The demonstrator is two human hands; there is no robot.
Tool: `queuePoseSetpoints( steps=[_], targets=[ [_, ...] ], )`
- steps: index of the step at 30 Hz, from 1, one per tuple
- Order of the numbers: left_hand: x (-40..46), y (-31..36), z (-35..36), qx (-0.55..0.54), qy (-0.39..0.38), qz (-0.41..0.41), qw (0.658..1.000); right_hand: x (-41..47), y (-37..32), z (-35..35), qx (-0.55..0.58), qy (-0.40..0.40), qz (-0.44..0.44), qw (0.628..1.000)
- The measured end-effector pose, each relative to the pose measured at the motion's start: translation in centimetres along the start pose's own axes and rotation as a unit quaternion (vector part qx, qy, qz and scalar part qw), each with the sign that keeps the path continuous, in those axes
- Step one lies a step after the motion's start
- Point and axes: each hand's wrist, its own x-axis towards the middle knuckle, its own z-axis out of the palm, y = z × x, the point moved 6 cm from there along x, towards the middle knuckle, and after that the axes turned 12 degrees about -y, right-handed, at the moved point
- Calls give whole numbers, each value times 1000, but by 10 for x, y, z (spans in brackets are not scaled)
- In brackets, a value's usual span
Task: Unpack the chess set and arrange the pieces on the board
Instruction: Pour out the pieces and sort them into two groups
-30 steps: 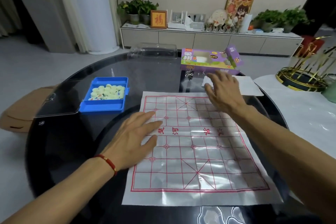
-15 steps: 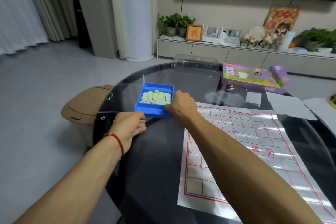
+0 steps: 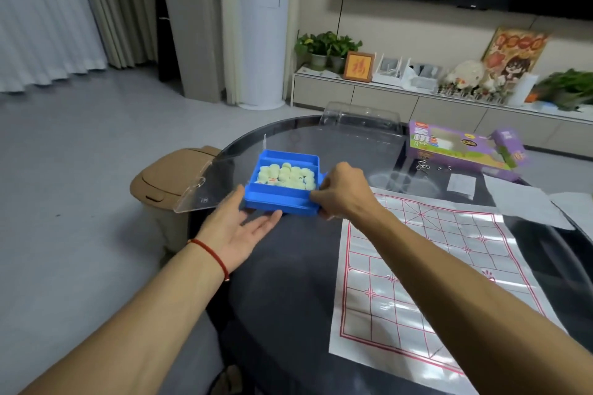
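A purple box [image 3: 455, 147], a clear plastic lid [image 3: 361, 117] and paper sheets [image 3: 526, 202] lie on the dark bench [image 3: 288, 282] beyond the board sheet [image 3: 426, 272], whose near corner is cut off. Markings on the pale pieces [image 3: 287, 175] blur. The blue tray [image 3: 279, 199] sits left of the board. The right hand [image 3: 345, 192] has its grip closed on the tray's right edge; the left hand [image 3: 237, 231] lies palm-up, grip open, fingers under the tray's near edge.

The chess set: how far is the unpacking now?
Done: the board sheet lies spread on the table. In hand: the right hand grips the blue tray of pieces; the left hand reaches under it. Left: every piece still needs placing.
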Motion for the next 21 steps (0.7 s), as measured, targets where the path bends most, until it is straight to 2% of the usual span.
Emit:
queuePoseSetpoints(
  steps=[7,9,11,12,14,16,21],
  targets=[
    [-26,12,-12,55,-15,41,998,-28,2,8,-46,-27,-51,997],
    [-34,21,-13,83,-17,60,995,-30,-3,-2,-108,48,-77,990],
    [-41,28,-14,109,-23,70,991,-33,-21,-11,-134,119,-145,973],
    [-44,31,-13,119,-26,71,990,-32,-32,-11,-128,116,-191,966],
    [-44,31,-11,129,-23,70,989,-23,-54,4,-134,35,-258,956],
    [-42,26,-10,129,-20,64,989,-10,-63,24,-179,-33,-245,952],
    [-32,19,-11,113,-5,49,992,6,-66,40,-248,-36,-244,937]
  ],
)
